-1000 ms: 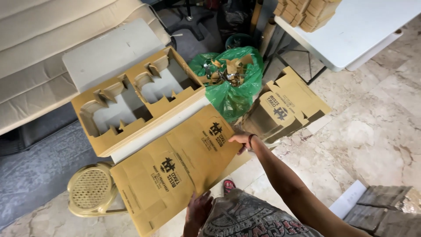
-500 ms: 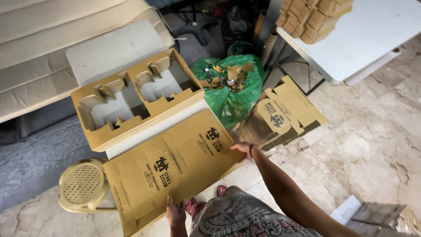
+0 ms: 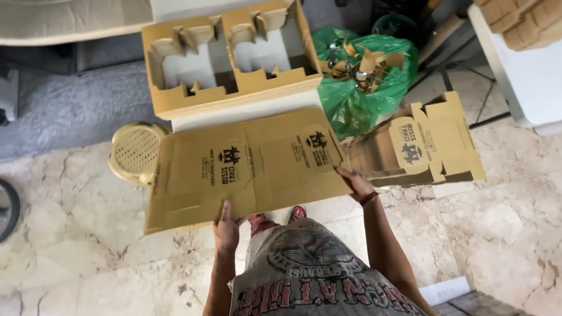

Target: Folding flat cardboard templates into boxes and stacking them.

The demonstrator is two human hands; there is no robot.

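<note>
Holding a flat box blank (image 3: 246, 167) by its near edge, you have your left hand (image 3: 227, 229) under the lower left part and your right hand (image 3: 357, 184) at the lower right corner. The left fingers (image 3: 225, 209) lie closed against the cardboard with the thumb up on its face. The right fingers curl around the corner, gripping it. The blank hangs level in front of you, above the marble floor (image 3: 76, 234), still unfolded, with its printed side up and its creases not yet bent.

By my reading, the work on this piece has barely started: no flap is raised, no wall is formed. Beyond it, on a white bench (image 3: 246, 111), sits a stack of die-cut inserts (image 3: 228, 58), touching nothing you hold. To your right a second blank (image 3: 427, 143) lies on the floor, partly opened, just beside the one in your hands. A green bag (image 3: 357, 88) full of cardboard scraps stands between the inserts and that second blank. A yellow stool (image 3: 134, 152) peeks out under the left end of your blank. More folded cardboard rests on a white table (image 3: 527, 76) at the upper right, well apart from you.
</note>
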